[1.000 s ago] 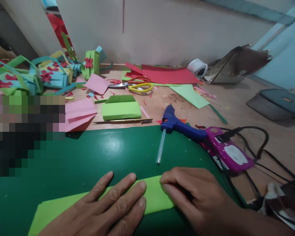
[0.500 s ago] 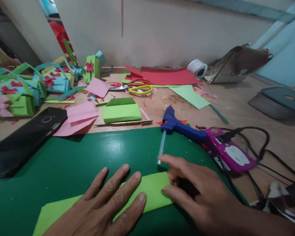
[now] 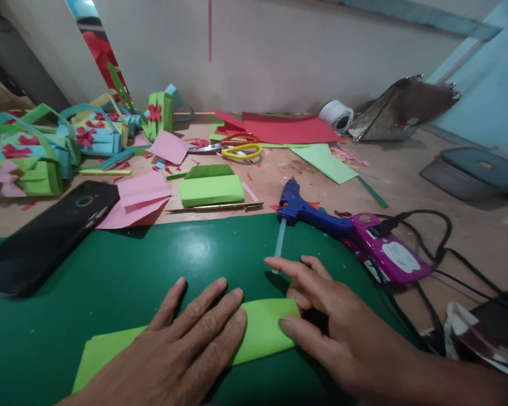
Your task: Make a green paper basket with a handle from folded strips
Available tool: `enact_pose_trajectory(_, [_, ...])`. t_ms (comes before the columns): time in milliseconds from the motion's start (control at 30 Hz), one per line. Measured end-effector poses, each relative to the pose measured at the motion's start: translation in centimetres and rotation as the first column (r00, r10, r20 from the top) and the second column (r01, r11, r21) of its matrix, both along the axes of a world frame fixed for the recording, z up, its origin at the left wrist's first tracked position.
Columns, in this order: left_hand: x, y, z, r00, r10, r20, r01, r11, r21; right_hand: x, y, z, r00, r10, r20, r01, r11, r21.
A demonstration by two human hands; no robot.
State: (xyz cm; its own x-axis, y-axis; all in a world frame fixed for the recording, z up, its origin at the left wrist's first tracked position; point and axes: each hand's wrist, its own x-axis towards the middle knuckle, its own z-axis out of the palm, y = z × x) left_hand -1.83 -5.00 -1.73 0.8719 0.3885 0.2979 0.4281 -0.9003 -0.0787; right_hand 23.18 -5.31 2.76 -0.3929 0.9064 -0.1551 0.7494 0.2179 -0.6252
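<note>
A folded strip of light green paper (image 3: 266, 327) lies on the dark green mat in front of me. My left hand (image 3: 195, 344) rests flat across its middle, fingers stretched out and pressing it down. At the strip's right end, my right hand (image 3: 322, 321) holds the edge, thumb on top and some fingers curled behind it. The right index finger points out to the left, close to the tail of a clear glue stick (image 3: 280, 242). That stick projects from a blue glue gun (image 3: 305, 211) beyond the hand.
A black phone (image 3: 51, 237) lies at left beside folded pink paper (image 3: 139, 194). Behind the mat (image 3: 190, 254) are a folded green paper piece (image 3: 211, 190), scissors (image 3: 241, 149) and red sheets (image 3: 283, 128). Decorated paper bags (image 3: 97, 138) crowd the back left. A magenta power box (image 3: 389, 251) trails cables at right.
My left thumb has drawn in against the fingers. My right index finger has shifted slightly left and up, while the thumb stays on the paper's end. The view has shifted a little.
</note>
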Motion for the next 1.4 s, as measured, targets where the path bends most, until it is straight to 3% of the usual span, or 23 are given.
enact_pose_trajectory(300, [-0.1,0.3,-0.1,1.0,-0.019,-0.025,0.017,0.999,-0.051,0.1,0.0,-0.1,0.996,-0.028,-0.081,0.03,0.999,0.021])
enact_pose_trajectory(533, [-0.3,0.3,0.1,0.993,0.08,0.091,-0.064,0.983,-0.169,0.9,0.0,-0.6,0.996,0.061,-0.059,-0.039,0.945,0.326])
enact_pose_trajectory(600, [-0.2,0.4,-0.2,0.982,0.088,0.169,-0.06,0.984,-0.165,1.1,-0.1,-0.8,0.997,0.069,-0.042,-0.053,0.948,0.312])
enact_pose_trajectory(700, [0.1,0.4,-0.1,0.961,0.113,0.251,-0.062,0.977,-0.205,1.1,-0.2,-0.9,0.998,0.024,-0.058,-0.013,0.983,0.181])
enact_pose_trajectory(867, [0.5,0.2,1.3,0.962,0.174,0.212,-0.098,0.941,-0.325,0.6,-0.1,-0.7,0.991,-0.05,-0.122,0.058,0.996,0.061])
enact_pose_trajectory(1000, [0.5,0.0,1.7,0.967,0.178,0.184,-0.108,0.934,-0.34,0.3,0.1,-0.9,0.993,-0.051,-0.107,0.061,0.994,0.095])
enact_pose_trajectory(1233, [0.2,-0.1,1.1,0.976,0.152,0.157,-0.098,0.946,-0.308,0.5,0.2,-0.9,0.994,0.018,-0.105,0.001,0.984,0.178])
enact_pose_trajectory(1400, [0.1,-0.1,1.2,0.983,0.137,0.119,-0.096,0.948,-0.303,0.7,0.2,-0.8,0.987,0.116,-0.109,-0.076,0.946,0.316])
